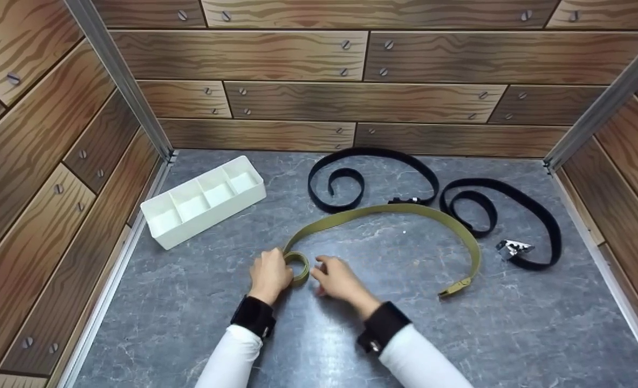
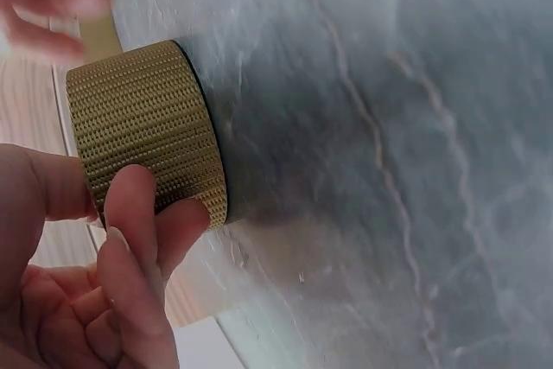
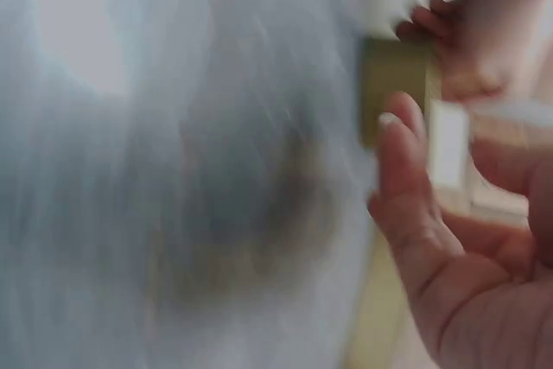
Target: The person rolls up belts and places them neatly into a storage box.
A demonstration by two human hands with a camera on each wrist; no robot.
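Observation:
An olive webbing belt (image 1: pixel 405 208) lies on the grey table, its near end wound into a roll that stands on edge. My left hand (image 1: pixel 269 276) pinches the left side of this roll; in the left wrist view, the thumb and fingertips grip the ribbed roll (image 2: pixel 151 127). From there the strap arcs away to the right, ending at its buckle (image 1: pixel 456 288). Just right of the roll is my right hand (image 1: pixel 343 281), its fingers loosely bent and holding nothing. The right wrist view is blurred, with a gap between thumb and fingers.
A white tray (image 1: pixel 211 218) with several compartments stands at the left. Two black belts lie loosely coiled behind: one black belt (image 1: pixel 370 152) at the back middle, another black belt (image 1: pixel 553 231) with a silver buckle (image 1: pixel 514 248) at the right. Wood-patterned walls (image 1: pixel 319 99) enclose the table.

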